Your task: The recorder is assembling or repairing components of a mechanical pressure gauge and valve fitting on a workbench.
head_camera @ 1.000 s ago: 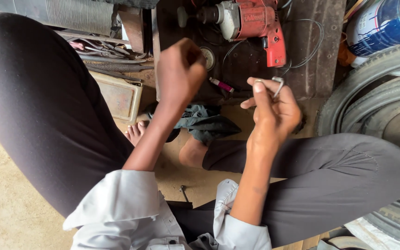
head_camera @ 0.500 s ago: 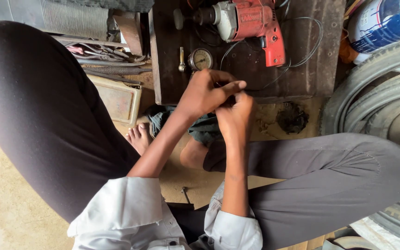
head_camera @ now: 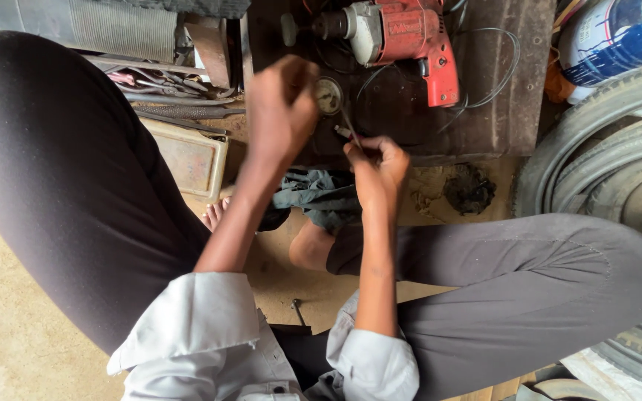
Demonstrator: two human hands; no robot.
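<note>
Your right hand (head_camera: 377,169) is curled narrow around a thin metal tool with a pinkish-red grip (head_camera: 348,132), the shaft poking out toward 11 o'clock from your knuckles. Your left hand (head_camera: 282,111) hangs just beside it at 10 o'clock, fingers bunched loosely; you cannot tell from here whether it pinches anything.

Between the two hands, at 12 o'clock from your right fist, a small round dial gauge with a pale face (head_camera: 328,95) lies on the dark, stained wooden board (head_camera: 499,96). The tool tip is near the gauge's lower edge. At 1 o'clock a red electric drill with a grey metal nose (head_camera: 403,37) lies on the same board, its black cord looping toward the board's right edge.

A crumpled grey-green rag (head_camera: 317,194) sits at 6 o'clock of your left hand, beside your bare foot (head_camera: 215,215). A worn black rubber tyre (head_camera: 603,156) closes you in at 3 o'clock, and a cluttered tray of dark metal rods (head_camera: 165,89) crowds 9 o'clock. Open room lies only toward 6 o'clock, on the bare sandy floor (head_camera: 9,327) between your knees.
</note>
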